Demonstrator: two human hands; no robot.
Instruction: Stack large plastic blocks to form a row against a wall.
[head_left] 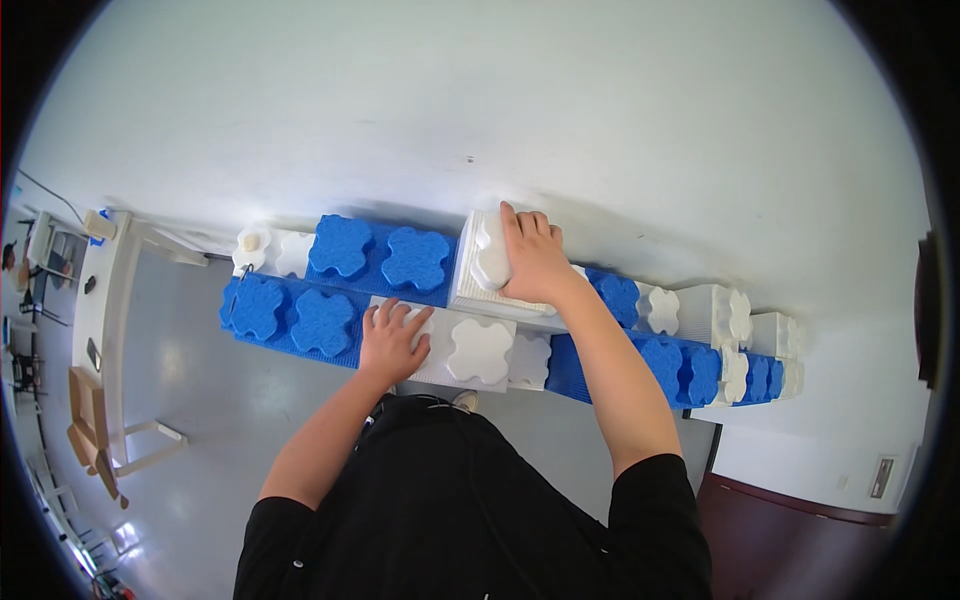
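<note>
Two rows of large foam-like building blocks with clover-shaped studs form a long wall in front of me. My right hand point(536, 252) grips a white building block point(488, 258) in the far row, fingers over its far side and thumb at the near side. This block stands higher than its neighbours. My left hand point(393, 342) lies with spread fingers on a white block point(480, 350) in the near row, partly covering one stud. Left of the gripped block is a blue block point(415, 258); another blue block point(323, 322) sits beside my left hand.
A pale wall point(480, 110) rises just behind the blocks. More blue and white blocks point(700, 310) continue to the right. At the left stand a white table point(95, 290) and an opened cardboard box point(88, 410) on grey floor point(200, 340). A dark red surface point(790, 530) is at lower right.
</note>
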